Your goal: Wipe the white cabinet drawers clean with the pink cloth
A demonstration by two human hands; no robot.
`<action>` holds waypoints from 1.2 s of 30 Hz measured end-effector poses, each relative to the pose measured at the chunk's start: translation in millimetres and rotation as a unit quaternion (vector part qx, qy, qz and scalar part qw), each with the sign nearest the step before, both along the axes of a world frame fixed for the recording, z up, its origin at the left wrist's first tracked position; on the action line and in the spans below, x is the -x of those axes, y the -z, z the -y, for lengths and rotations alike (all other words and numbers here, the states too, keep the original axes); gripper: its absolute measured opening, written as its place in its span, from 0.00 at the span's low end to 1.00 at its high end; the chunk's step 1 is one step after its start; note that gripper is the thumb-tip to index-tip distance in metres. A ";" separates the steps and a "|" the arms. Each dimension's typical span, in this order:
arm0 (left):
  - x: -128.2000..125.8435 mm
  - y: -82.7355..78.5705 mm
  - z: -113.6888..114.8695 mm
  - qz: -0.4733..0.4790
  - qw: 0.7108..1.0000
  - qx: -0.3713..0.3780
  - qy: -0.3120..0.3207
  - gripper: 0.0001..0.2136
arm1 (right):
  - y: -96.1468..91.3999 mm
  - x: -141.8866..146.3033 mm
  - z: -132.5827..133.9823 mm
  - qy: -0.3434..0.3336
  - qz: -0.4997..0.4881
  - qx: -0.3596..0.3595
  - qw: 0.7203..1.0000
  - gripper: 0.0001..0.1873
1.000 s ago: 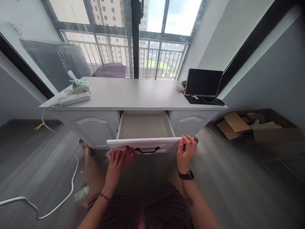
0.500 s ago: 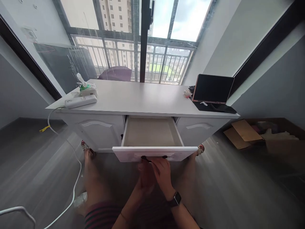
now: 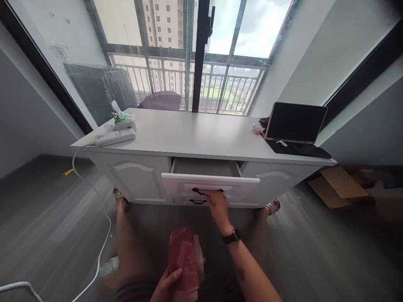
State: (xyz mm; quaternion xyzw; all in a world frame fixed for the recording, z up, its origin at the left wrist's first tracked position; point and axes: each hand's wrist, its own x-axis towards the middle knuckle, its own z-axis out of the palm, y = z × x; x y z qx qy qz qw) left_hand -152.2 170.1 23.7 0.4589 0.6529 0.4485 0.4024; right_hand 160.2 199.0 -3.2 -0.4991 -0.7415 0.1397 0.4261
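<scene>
A white desk (image 3: pixel 201 138) stands under the window. Its middle drawer (image 3: pixel 210 183) is pulled out only a little, showing a strip of beige inside. My right hand (image 3: pixel 217 205), with a dark watch on the wrist, rests its fingers on the drawer's black handle (image 3: pixel 198 191). A second black handle (image 3: pixel 197 202) shows just below. Low in the picture, my left hand (image 3: pixel 166 285) holds a pink-red cloth (image 3: pixel 184 262) up in front of my body.
On the desk's left end lie a white power strip (image 3: pixel 115 137) and a tissue pack (image 3: pixel 123 119); a tablet (image 3: pixel 296 122) on a dark mat stands at the right. A white cable (image 3: pixel 100 251) runs over the grey floor. Flattened cardboard (image 3: pixel 338 186) lies at right.
The drawer has gone from wide open to nearly closed, with my right hand at its handle. My left hand came away from the drawer front and down, now holding the pink-red cloth.
</scene>
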 end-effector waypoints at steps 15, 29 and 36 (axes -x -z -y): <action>-115.4 27.1 132.3 0.459 0.869 0.172 -0.070 0.24 | 0.0 9.0 -97.6 -0.003 -0.058 0.054 0.997 0.11; -156.4 56.7 184.6 0.289 0.931 0.076 -0.207 0.25 | 23.8 20.9 61.7 -0.044 -0.281 0.194 0.939 0.18; -184.9 38.5 183.0 0.452 0.879 0.081 -0.127 0.24 | 27.2 20.1 180.5 -0.073 -0.333 0.283 0.897 0.18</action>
